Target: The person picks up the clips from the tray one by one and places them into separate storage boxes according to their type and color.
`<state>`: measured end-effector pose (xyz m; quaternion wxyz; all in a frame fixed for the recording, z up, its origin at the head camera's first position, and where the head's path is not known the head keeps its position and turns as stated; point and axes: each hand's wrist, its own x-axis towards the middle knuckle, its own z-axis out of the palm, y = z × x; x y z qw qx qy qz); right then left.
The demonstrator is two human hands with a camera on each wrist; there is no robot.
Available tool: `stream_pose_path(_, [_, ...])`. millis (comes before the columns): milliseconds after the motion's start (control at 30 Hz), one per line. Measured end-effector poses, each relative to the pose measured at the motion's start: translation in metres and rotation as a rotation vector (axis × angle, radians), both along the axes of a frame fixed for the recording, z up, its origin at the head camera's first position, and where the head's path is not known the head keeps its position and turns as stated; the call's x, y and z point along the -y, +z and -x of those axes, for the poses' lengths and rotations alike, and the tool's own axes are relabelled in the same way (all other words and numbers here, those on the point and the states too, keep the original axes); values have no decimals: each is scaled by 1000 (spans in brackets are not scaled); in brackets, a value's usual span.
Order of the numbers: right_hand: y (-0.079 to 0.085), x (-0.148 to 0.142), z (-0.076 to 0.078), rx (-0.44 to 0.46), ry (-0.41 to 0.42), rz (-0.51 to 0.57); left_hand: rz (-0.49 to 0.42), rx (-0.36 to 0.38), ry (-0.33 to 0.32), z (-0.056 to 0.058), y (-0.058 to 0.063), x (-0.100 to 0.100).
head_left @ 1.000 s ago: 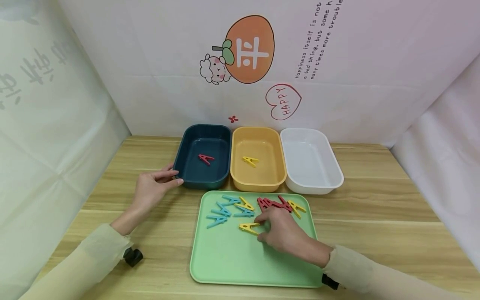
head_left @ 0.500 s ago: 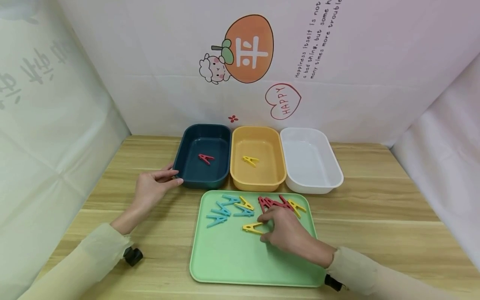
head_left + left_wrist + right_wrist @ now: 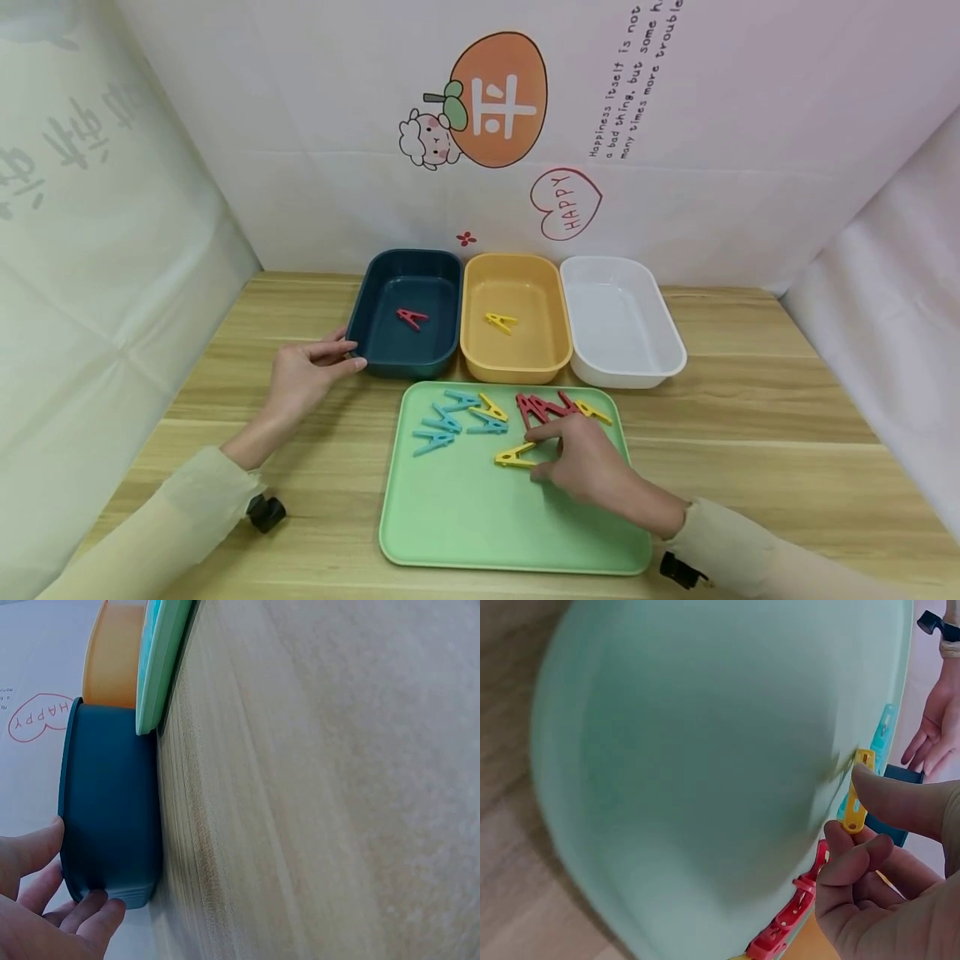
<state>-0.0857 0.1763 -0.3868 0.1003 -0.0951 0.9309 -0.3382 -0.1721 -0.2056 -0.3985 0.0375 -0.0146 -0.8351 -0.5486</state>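
Note:
My right hand [image 3: 588, 462] pinches a yellow clothespin [image 3: 513, 456] between thumb and fingers over the green tray [image 3: 480, 521]. The right wrist view shows that clothespin [image 3: 858, 793] standing at the thumb tip. Just behind the hand lie several red clothespins [image 3: 534, 408] and a yellow one [image 3: 592, 410], partly covered. Blue clothespins [image 3: 433, 442] and another yellow one [image 3: 492, 407] are grouped at the tray's back left. My left hand [image 3: 303, 375] holds the front left corner of the dark blue bin [image 3: 408, 369], thumb and fingers around its wall [image 3: 112, 802].
A yellow bin [image 3: 517, 367] and a white bin [image 3: 628, 379] stand in a row right of the blue one, behind the tray. One red clothespin [image 3: 412, 317] lies in the blue bin, one yellow clothespin [image 3: 500, 322] in the yellow bin. A printed cloth [image 3: 322, 183] hangs behind.
My right hand has slid to the right across the tray, and the yellow clothespin has moved along with it. My left hand keeps its place on the dark blue bin.

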Motion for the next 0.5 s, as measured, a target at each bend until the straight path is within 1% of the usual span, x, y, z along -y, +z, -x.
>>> stream_pose_path(267, [5,-11,1,-7,21,35,-9,3,-2,0,0,0])
stream_pose_path(367, [6,-15,1,-16,31,67,-7,3,-1,-1,0,0])
stream_pose_path(500, [10,-18,2,-1,35,115,-3,2,0,-1,0,0])
